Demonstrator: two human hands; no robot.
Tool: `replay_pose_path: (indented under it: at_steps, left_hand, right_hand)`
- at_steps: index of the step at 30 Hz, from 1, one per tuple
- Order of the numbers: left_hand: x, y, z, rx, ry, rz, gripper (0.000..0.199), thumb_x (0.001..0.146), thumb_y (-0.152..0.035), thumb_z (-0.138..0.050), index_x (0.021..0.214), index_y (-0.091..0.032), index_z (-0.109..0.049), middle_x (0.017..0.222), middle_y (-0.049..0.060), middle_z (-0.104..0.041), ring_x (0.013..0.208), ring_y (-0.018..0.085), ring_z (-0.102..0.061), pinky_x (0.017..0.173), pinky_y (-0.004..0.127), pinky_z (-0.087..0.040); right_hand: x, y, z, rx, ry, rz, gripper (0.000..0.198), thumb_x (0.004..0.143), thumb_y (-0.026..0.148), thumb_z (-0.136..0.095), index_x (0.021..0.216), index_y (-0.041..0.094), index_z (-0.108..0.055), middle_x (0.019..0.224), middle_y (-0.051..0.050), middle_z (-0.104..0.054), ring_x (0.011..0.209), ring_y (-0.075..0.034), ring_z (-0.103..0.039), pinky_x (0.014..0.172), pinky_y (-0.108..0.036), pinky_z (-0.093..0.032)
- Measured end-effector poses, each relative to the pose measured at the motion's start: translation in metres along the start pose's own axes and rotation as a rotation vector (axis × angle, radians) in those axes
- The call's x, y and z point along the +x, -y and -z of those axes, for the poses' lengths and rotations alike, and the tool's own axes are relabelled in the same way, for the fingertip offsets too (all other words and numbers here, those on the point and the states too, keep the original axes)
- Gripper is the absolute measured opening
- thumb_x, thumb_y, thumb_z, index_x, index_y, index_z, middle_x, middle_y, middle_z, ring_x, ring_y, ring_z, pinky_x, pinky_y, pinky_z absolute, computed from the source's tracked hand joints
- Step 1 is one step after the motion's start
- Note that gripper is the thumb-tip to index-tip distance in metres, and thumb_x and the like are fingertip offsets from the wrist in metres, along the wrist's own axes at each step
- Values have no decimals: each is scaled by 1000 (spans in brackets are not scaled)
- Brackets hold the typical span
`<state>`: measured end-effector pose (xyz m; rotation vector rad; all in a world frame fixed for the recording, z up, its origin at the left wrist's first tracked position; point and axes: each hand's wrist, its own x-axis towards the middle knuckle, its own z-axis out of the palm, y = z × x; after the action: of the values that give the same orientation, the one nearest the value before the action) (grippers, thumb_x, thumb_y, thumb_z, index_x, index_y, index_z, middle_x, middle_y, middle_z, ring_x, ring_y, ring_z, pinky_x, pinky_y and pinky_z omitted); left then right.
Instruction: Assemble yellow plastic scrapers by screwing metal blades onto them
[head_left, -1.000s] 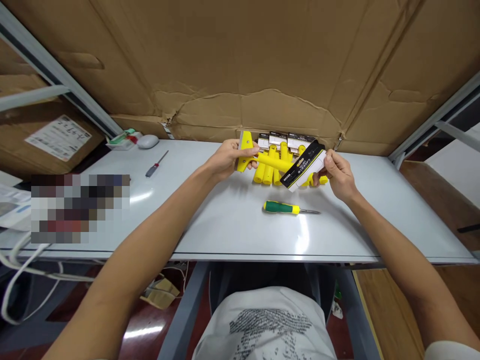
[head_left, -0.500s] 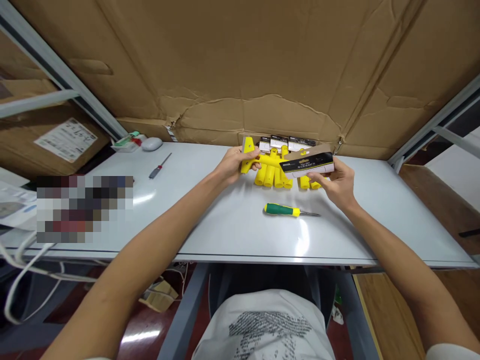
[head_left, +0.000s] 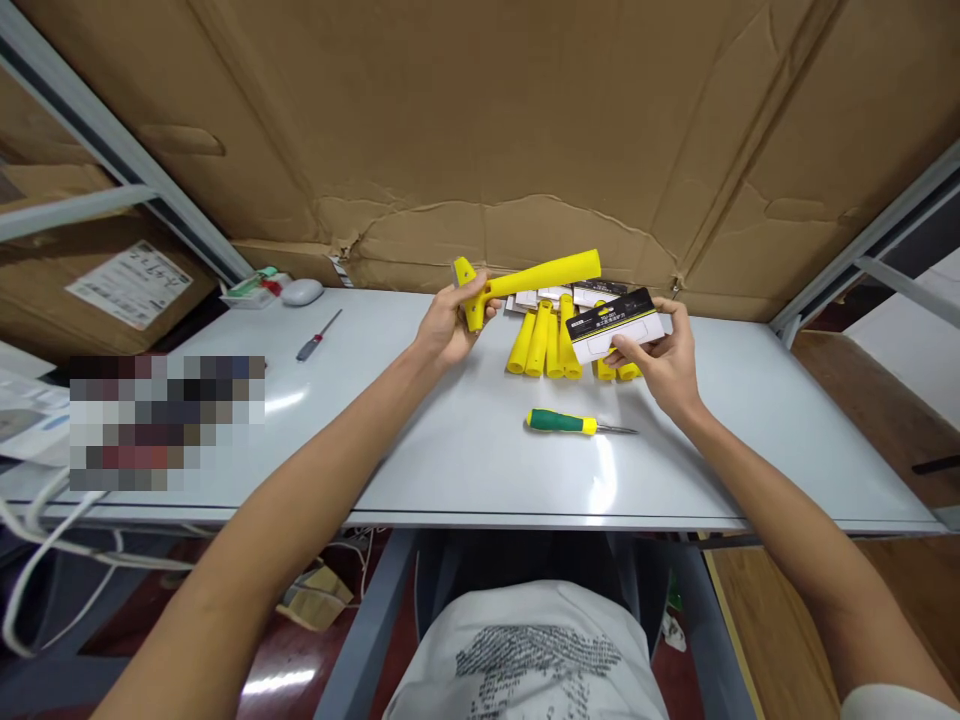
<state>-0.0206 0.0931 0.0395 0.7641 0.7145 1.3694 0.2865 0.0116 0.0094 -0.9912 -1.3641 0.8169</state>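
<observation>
My left hand [head_left: 455,322] grips a yellow scraper [head_left: 546,273] by its head, the long hollow handle pointing up and to the right. A thin metallic edge shows at the head's left side. In my right hand [head_left: 667,362] is a black-and-white packaging card [head_left: 613,326], held by its right end with the printed face toward me. The scraper's handle end is apart from the card. Behind and below the card lie several yellow scraper handles [head_left: 537,345] in a row, some with black-and-white cards beneath their far ends; the card partly hides them.
A green-and-yellow screwdriver [head_left: 562,421] lies in front of the handles. Farther left are a smaller screwdriver [head_left: 319,336], a white computer mouse [head_left: 301,291] and a small clear box [head_left: 253,288]. Cardboard [head_left: 495,130] walls the back of the white table [head_left: 450,460]; a blurred patch covers its left end.
The scraper has come away from the card, its handle swinging up and clear. My left hand moved slightly left; the card tilted and lowered a little in my right hand.
</observation>
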Motion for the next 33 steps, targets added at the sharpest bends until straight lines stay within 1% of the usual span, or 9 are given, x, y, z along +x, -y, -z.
replay_pose_path:
  at_steps: [3,5,8,11,14,18,24,28,33]
  left_hand:
    - [-6,3,0,44,200,-27,47,73,-21,-106,107,-14,-75,83,-1,-75,63,10,-73,59,16,-61]
    - [-10,5,-1,106,318,-22,59,63,-27,-113,108,-12,-77,83,2,-77,63,12,-74,60,17,-63]
    - [-15,9,-4,209,415,-2,59,63,-37,-115,100,-9,-78,87,6,-80,63,12,-74,60,17,-63]
    - [-19,13,-6,298,459,53,56,68,-41,-113,97,-9,-78,94,10,-83,65,13,-77,61,17,-65]
    - [-22,16,-8,321,474,96,52,71,-39,-110,100,-10,-79,92,11,-84,66,14,-79,64,17,-66]
    - [-28,20,-12,264,518,102,49,76,-40,-106,104,-9,-80,93,14,-84,79,21,-85,75,21,-70]
    - [-32,24,-18,181,462,38,54,86,-66,-96,95,-16,-77,108,15,-85,108,30,-85,73,26,-66]
    - [-26,30,-14,217,327,0,52,84,-64,-99,100,-17,-83,116,13,-85,109,23,-80,82,24,-61]
    - [-29,38,-12,351,438,145,61,72,-48,-110,121,-18,-87,130,14,-83,105,24,-79,83,33,-65]
  right_hand:
    - [1,1,3,2,-17,-27,99,79,66,-103,154,37,-44,90,0,-79,68,-26,-80,65,-40,-72]
    - [0,4,5,34,-16,-41,91,83,63,-101,155,37,-52,85,2,-76,64,-23,-77,62,-37,-70]
    - [-1,6,4,111,57,-65,52,87,60,-97,122,27,-78,82,0,-71,62,-18,-73,56,-33,-68]
    - [-3,7,1,162,200,-129,49,89,67,-92,98,20,-83,96,-7,-77,76,-20,-77,56,-32,-69]
    - [-10,5,-4,180,384,-212,59,93,74,-87,112,19,-85,110,-11,-83,86,-23,-83,62,-32,-71]
    - [-20,4,-11,220,572,-314,67,94,63,-91,143,23,-72,93,-6,-84,77,-25,-83,65,-35,-70]
    - [-24,12,-20,270,446,-334,57,86,46,-97,125,23,-62,69,4,-75,44,-12,-54,44,-24,-40]
    - [-22,18,-23,301,340,-280,57,81,43,-96,119,25,-57,72,6,-73,44,-12,-55,43,-26,-39]
    - [-22,17,-25,309,280,-277,65,72,38,-101,120,25,-59,85,5,-74,54,-12,-64,43,-26,-42]
